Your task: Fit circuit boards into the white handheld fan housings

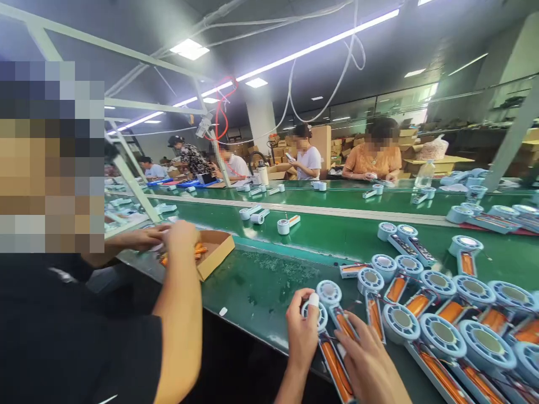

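Observation:
At the lower centre, my left hand (302, 325) is closed around the round head of a light blue fan housing (322, 317), with a white cover on one fingertip. The housing's open handle, showing an orange battery (337, 367), points down toward the bench edge. My right hand (368, 350) lies against that handle and a neighbouring one, fingers bent; what its fingertips grip is hidden. A second fan housing (329, 292) sits just behind the first. Many similar housings (443, 335) with orange batteries crowd the green surface to the right.
At left, a person in a dark shirt (84, 336) reaches into a cardboard box (219, 252) of orange batteries. More housings (283, 225) lie on the green belt (328, 230). Several people sit along the far side. A clear bottle (425, 174) stands there.

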The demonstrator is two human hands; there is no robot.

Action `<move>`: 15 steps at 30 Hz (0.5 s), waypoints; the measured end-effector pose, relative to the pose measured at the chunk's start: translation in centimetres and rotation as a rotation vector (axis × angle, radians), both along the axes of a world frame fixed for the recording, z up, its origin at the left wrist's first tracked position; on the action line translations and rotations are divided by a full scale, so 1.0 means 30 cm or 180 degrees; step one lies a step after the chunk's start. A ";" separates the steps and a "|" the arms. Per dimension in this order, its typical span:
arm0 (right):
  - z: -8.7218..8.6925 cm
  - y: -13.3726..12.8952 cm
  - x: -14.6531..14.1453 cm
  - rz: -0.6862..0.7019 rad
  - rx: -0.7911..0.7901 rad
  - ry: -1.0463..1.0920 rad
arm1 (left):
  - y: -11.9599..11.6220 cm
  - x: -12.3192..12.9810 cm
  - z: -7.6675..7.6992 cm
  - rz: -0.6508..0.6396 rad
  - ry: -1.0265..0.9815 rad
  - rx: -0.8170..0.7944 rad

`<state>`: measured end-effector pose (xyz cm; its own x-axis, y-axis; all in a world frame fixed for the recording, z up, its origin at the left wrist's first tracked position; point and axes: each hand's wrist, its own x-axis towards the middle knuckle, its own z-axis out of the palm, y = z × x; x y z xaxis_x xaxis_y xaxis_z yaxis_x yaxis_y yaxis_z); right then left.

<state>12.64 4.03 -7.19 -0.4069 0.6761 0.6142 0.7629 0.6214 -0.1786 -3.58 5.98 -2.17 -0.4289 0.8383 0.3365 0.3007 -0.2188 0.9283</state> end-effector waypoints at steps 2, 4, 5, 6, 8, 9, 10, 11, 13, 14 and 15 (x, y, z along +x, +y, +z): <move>0.006 -0.023 -0.012 -0.0157 0.0199 -0.0170 | 0.007 -0.003 -0.011 0.0008 -0.0054 -0.0027; 0.013 -0.041 -0.024 -0.0314 0.0245 -0.0262 | 0.023 -0.003 -0.027 0.0115 -0.0116 -0.0066; 0.015 -0.048 -0.027 -0.0369 0.0226 -0.0277 | 0.035 -0.001 -0.035 0.0166 -0.0151 -0.0099; 0.018 -0.055 -0.027 -0.0423 0.0188 -0.0259 | 0.049 0.003 -0.039 0.0205 -0.0187 -0.0137; 0.024 -0.074 -0.017 -0.0521 0.0093 -0.0152 | 0.080 0.016 -0.036 0.0225 -0.0248 -0.0208; 0.028 -0.087 -0.004 -0.0564 0.0060 -0.0075 | 0.095 0.025 -0.028 0.0202 -0.0261 -0.0237; 0.036 -0.104 0.014 -0.0610 0.0025 0.0016 | 0.109 0.034 -0.019 0.0151 -0.0264 -0.0259; 0.047 -0.123 0.038 -0.0646 -0.0020 0.0116 | 0.119 0.043 -0.009 0.0083 -0.0262 -0.0278; 0.081 -0.164 0.113 -0.0641 -0.0136 0.0275 | 0.133 0.055 -0.003 -0.0102 -0.0167 -0.0312; 0.105 -0.185 0.164 -0.0619 -0.0193 0.0313 | 0.137 0.058 -0.011 -0.0166 -0.0076 -0.0331; 0.133 -0.205 0.226 -0.0642 -0.0227 0.0338 | 0.140 0.060 -0.028 -0.0200 0.0246 -0.0322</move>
<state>19.42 -2.11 -3.21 -0.1949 0.7804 0.5942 0.8448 0.4413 -0.3025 -1.79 10.20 -3.03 -0.3506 0.8941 0.2789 0.3608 -0.1458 0.9212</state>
